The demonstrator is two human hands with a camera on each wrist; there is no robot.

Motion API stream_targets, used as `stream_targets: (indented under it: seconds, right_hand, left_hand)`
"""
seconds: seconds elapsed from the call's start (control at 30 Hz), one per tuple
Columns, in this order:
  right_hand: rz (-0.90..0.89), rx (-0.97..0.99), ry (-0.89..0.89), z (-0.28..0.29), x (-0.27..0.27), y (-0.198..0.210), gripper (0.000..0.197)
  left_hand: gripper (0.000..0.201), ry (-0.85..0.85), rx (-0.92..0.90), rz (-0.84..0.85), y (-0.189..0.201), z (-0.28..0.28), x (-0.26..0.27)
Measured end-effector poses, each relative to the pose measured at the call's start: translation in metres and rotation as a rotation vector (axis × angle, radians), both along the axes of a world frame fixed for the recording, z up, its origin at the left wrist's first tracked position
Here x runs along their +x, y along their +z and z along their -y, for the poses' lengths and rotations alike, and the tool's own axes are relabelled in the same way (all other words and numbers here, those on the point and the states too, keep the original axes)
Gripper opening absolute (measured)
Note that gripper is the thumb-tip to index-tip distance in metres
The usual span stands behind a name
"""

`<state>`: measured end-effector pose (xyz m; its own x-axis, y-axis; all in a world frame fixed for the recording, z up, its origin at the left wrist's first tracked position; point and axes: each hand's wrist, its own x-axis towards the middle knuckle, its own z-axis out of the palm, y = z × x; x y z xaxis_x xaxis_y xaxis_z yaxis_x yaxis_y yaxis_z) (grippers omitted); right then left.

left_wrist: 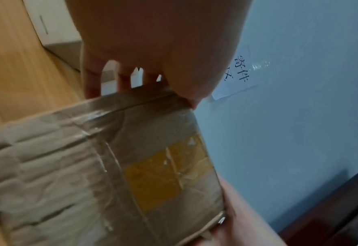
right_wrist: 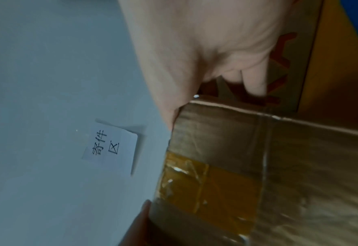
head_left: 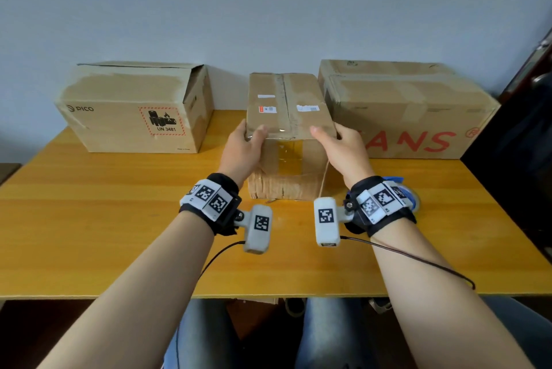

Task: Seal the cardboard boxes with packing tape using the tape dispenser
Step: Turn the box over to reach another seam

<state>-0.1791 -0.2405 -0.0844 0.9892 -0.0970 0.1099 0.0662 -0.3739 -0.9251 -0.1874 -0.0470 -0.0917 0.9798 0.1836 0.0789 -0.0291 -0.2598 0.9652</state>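
Note:
A small worn cardboard box [head_left: 288, 106] stands upright in the middle of the table, its top flaps taped along the seam and a yellowish tape patch on its near face. My left hand [head_left: 243, 144] grips its upper left corner, thumb on top and fingers down the left side. My right hand [head_left: 340, 144] grips the upper right corner the same way. The left wrist view shows the box [left_wrist: 114, 166] with fingers [left_wrist: 91, 83] along its far edge. In the right wrist view, the box [right_wrist: 279, 166] lies below my palm. A blue tape dispenser [head_left: 413, 198] lies behind my right wrist, mostly hidden.
A PICO cardboard box [head_left: 134, 106] sits at the back left with one end flap ajar. A larger box with red lettering [head_left: 409, 111] sits at the back right. The wooden table [head_left: 89, 219] meets a pale wall; a paper note [right_wrist: 112, 148] hangs there. Dark furniture [head_left: 531, 129] stands right.

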Motion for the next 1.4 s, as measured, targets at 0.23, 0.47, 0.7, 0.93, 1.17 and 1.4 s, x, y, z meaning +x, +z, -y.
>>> stream_targets:
  seconds: [0.23, 0.47, 0.7, 0.93, 1.17, 1.4]
  right_hand:
    - [-0.114, -0.174, 0.064, -0.003, -0.002, 0.006, 0.048]
    - [-0.109, -0.049, 0.082, -0.004, -0.010, 0.013, 0.046]
    - [-0.082, 0.016, 0.070, -0.014, -0.007, 0.010, 0.089]
    - [-0.062, 0.222, 0.095, -0.014, -0.009, 0.030, 0.068]
    - [-0.149, 0.408, 0.184, -0.011, -0.014, 0.036, 0.083]
    - [-0.286, 0.047, 0.157, -0.001, -0.016, 0.029, 0.048]
  left_hand:
    - [0.040, -0.071, 0.023, -0.142, 0.012, -0.003, -0.004]
    - [0.037, -0.040, -0.028, -0.097, 0.007, -0.011, -0.011]
    - [0.071, -0.081, 0.021, -0.004, 0.009, -0.027, -0.017]
    - [0.065, 0.005, -0.188, 0.138, 0.045, -0.026, -0.016]
    - [0.072, 0.071, -0.138, 0.267, 0.062, -0.027, -0.007]
    - [0.032, 0.090, 0.046, 0.411, 0.054, -0.029, -0.006]
